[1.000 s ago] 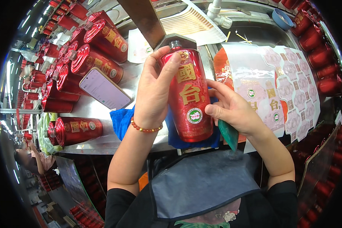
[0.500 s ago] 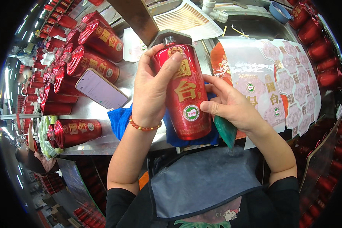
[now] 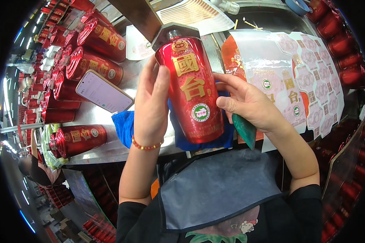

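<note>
A red bottle lay directly between the hands, in front of the person, over a blue cloth at the table's near edge. Its long axis ran away from the body, neck at the far end and leaning a little left, base toward the apron. The left hand was loose along the upper left side, thumb and fingers spread rather than clasped; whether the fingertips behind the bottle touched it, I cannot tell. The right hand gripped a green scraper, its thumb and forefinger appearing to meet the right edge at mid-length, so both hands were close, the right set nearer the base. Farther out, a phone leaned against other bottles on the left, and printed sheets covered the right.
</note>
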